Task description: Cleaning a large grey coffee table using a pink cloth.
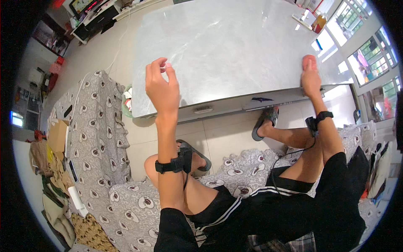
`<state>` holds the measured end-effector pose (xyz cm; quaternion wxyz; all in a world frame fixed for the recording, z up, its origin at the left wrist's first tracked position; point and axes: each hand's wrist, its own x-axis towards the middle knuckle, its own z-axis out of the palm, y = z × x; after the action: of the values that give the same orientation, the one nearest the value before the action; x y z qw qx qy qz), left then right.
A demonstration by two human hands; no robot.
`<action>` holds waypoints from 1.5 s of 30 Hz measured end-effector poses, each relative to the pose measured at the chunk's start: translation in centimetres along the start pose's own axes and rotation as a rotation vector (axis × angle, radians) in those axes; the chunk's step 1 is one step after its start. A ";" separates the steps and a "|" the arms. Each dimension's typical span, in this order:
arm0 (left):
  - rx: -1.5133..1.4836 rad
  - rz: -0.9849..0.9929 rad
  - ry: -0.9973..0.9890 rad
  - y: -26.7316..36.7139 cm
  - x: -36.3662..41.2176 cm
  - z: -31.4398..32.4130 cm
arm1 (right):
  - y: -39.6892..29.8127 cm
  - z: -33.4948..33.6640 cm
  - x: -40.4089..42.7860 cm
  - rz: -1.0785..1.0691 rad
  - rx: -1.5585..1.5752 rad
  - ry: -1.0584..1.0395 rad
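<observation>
Above the left part of a glossy grey marble-look table (220, 53), my left hand (162, 85) is raised with loosely curled fingers. A gap shows between its thumb and fingers, and I see nothing held there. Near the table's right end, my right hand (311, 82) grips a small reddish-pink object (309, 60), possibly a sponge or folded cloth. It appears to rest on the tabletop. My hand covers its near side, so its exact kind is unclear. Black straps with small devices sit on my left forearm (171, 165) and right forearm (324, 116).
A bottle with amber contents (319, 23) and a blue strip-like object (319, 44) are toward the table's right edge. A bin (127, 108) with a green liner stands by its left corner. A patterned sofa cover (94, 126) carries a cardboard box (58, 135). A white cable (119, 44) crosses the floor.
</observation>
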<state>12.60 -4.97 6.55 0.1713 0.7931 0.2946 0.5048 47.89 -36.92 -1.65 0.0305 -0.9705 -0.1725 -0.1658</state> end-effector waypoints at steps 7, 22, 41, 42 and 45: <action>0.032 -0.030 0.039 -1.1 -0.5 -2.3 | -20.4 -3.1 -8.2 -0.465 0.120 0.154; 0.112 -0.082 0.085 -2.6 -1.5 -4.8 | -44.4 -5.7 -20.2 -1.005 0.539 -0.045; 0.213 -0.024 -0.113 -4.2 -1.0 -1.4 | -8.3 1.8 4.2 -0.196 0.231 0.056; 0.219 -0.029 -0.108 -4.0 -1.2 -0.9 | -6.0 1.4 3.7 -0.177 0.279 0.070; 0.210 -0.010 -0.143 -3.1 -1.8 1.0 | -1.0 1.9 3.2 -0.164 0.172 0.094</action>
<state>12.01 -3.70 3.14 0.1105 0.8392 0.3368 0.4124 50.94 -34.77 -2.36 0.1082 -0.9380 -0.2634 -0.1975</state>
